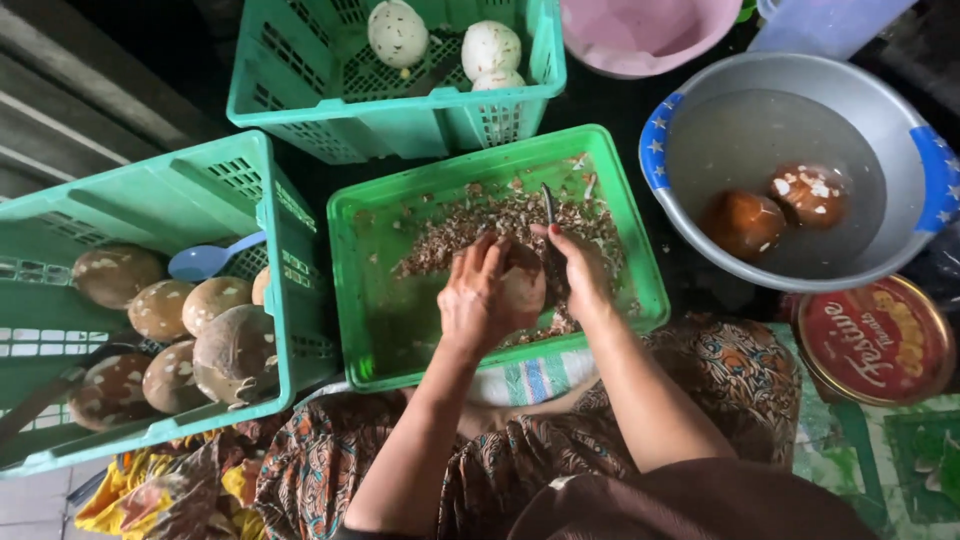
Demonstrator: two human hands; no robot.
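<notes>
Gripping a round brown coconut (522, 285), the left hand (480, 300) has its grip closed around the shell, holding it above a shallow green tray (375, 300) littered with brown shavings (470, 225). Just beside it, the right hand (583, 270) has its grip closed on a knife (549, 205), blade pointing away from the person. At left, a green basket (150, 200) holds unpeeled coconuts (235, 350) and a blue scoop (205, 260). At right, a grey basin (790, 110) of water holds two brown coconuts (742, 222).
</notes>
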